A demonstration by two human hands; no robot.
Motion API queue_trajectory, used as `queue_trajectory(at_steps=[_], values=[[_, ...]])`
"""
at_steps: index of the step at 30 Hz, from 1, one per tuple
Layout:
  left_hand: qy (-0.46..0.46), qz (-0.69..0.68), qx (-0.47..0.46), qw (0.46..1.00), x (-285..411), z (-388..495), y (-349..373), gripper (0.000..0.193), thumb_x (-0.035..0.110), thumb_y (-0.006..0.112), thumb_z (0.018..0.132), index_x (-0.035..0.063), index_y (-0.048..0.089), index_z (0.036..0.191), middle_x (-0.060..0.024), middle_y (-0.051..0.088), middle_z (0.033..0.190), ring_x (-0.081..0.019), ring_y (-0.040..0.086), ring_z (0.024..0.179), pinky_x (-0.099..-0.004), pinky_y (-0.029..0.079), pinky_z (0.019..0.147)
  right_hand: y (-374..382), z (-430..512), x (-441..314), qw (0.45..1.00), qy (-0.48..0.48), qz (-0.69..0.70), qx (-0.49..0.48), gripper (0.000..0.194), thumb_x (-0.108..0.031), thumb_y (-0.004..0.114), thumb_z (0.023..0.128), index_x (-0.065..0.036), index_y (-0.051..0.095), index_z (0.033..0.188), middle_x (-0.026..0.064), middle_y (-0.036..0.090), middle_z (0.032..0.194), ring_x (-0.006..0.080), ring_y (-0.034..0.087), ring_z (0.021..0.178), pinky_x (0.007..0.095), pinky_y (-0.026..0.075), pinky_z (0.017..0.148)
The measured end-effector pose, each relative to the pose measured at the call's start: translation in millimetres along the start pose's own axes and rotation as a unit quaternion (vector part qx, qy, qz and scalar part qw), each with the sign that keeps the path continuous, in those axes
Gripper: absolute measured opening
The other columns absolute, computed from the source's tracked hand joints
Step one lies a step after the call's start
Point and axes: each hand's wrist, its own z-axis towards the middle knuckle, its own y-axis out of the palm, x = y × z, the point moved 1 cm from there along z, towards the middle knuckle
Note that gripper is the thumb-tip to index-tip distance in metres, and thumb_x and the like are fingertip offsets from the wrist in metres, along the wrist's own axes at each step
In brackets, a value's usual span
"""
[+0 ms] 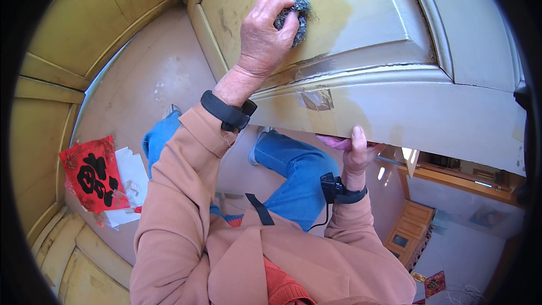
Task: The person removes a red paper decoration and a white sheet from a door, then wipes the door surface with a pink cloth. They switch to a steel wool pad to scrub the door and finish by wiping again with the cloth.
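My left hand [269, 34] grips a grey metal scouring pad [301, 19] against the recessed panel of a yellowed, pale door [372, 21]. Dark smudges and a damp-looking patch show on the panel around the pad. On the door's lower rail is a torn scrap of tape or paper residue [317, 98]. At the door's near edge, my right hand [360, 152] has its thumb up against the edge and its fingers partly hidden. It holds a bunched pink cloth [334, 141], which lies partly behind the door.
Yellowed panelling [51, 127] lines the left side. On the floor lie a red paper sheet with black lettering [95, 173] and white sheets [131, 178]. My blue-jeaned legs are below the door. A wooden cabinet [408, 231] stands at lower right.
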Motion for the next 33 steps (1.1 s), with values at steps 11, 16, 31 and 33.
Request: queue_trajectory(at_steps=[11, 16, 31, 33], values=[[-0.022, 0.012, 0.009, 1.000, 6.0, 0.9, 1.0, 0.010, 0.008, 0.063, 0.074, 0.0051, 0.059, 0.083, -0.0115, 0.059, 0.079, -0.0294, 0.060, 0.072, -0.0356, 0.050, 0.063, 2.2, -2.8, -3.8, 0.995, -0.058, -0.069, 0.048, 0.051, -0.001, 0.059, 0.073, 0.004, 0.041, 0.121, 0.0167, 0.058, 0.103, 0.0247, 0.061, 0.090, 0.0360, 0.050, 0.081], [-0.005, 0.025, -0.018, 1.000, 8.0, -5.1, -0.2, 0.010, 0.008, 0.063, 0.074, 0.0063, 0.059, 0.082, -0.0113, 0.060, 0.080, -0.0293, 0.061, 0.071, -0.0353, 0.050, 0.062, -0.7, -1.1, -2.9, 0.991, -0.048, -0.122, 0.004, 0.053, -0.001, 0.058, 0.073, 0.004, 0.039, 0.123, 0.0169, 0.057, 0.106, 0.0242, 0.060, 0.093, 0.0359, 0.050, 0.081], [-0.015, 0.009, -0.020, 1.000, -10.1, -10.1, 3.7, 0.011, 0.010, 0.063, 0.076, 0.0066, 0.058, 0.084, -0.0111, 0.061, 0.081, -0.0305, 0.061, 0.073, -0.0358, 0.050, 0.063, -16.6, -4.1, 11.0, 0.966, -0.133, -0.222, -0.011, 0.036, -0.003, 0.057, 0.085, -0.016, 0.052, 0.118, 0.0177, 0.044, 0.116, 0.0337, 0.052, 0.107, 0.0445, 0.047, 0.086], [-0.103, 0.035, -0.019, 0.994, -11.8, -8.8, 0.5, 0.010, 0.010, 0.063, 0.076, 0.0066, 0.058, 0.084, -0.0113, 0.061, 0.081, -0.0307, 0.061, 0.073, -0.0360, 0.050, 0.063, -12.6, -2.7, 6.9, 0.962, -0.148, -0.230, -0.013, 0.035, -0.005, 0.056, 0.085, -0.012, 0.051, 0.119, 0.0165, 0.045, 0.116, 0.0314, 0.052, 0.107, 0.0426, 0.045, 0.089]])
